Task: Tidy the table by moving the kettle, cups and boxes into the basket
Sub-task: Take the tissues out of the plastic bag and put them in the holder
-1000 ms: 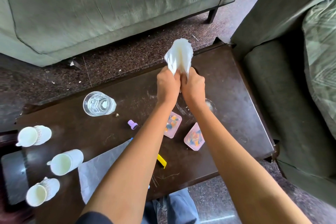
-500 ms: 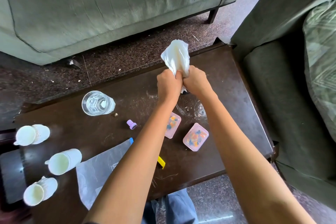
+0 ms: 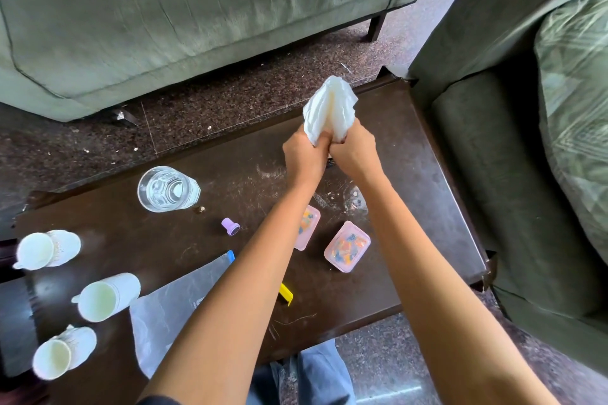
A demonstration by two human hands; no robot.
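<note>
Hands: left hand point(image 3: 304, 154) and right hand point(image 3: 353, 153) side by side above the far part of the table point(image 3: 421, 174); both clenched on the lower end of a bunched white cloth point(image 3: 330, 108), which fans upward out of the fists
Cups: three white cups point(image 3: 46, 248) point(image 3: 105, 296) point(image 3: 62, 352) lying on their sides at the table's left end, well apart from the hands
Boxes: two pink boxes point(image 3: 347, 246) point(image 3: 309, 227) with coloured contents between the forearms, one partly hidden by the left arm
Glass: clear glass point(image 3: 166, 189) on the table, left of the hands
Other: plastic bag point(image 3: 174, 309) under the left forearm; small purple cap point(image 3: 230, 226) beside the glass
</note>
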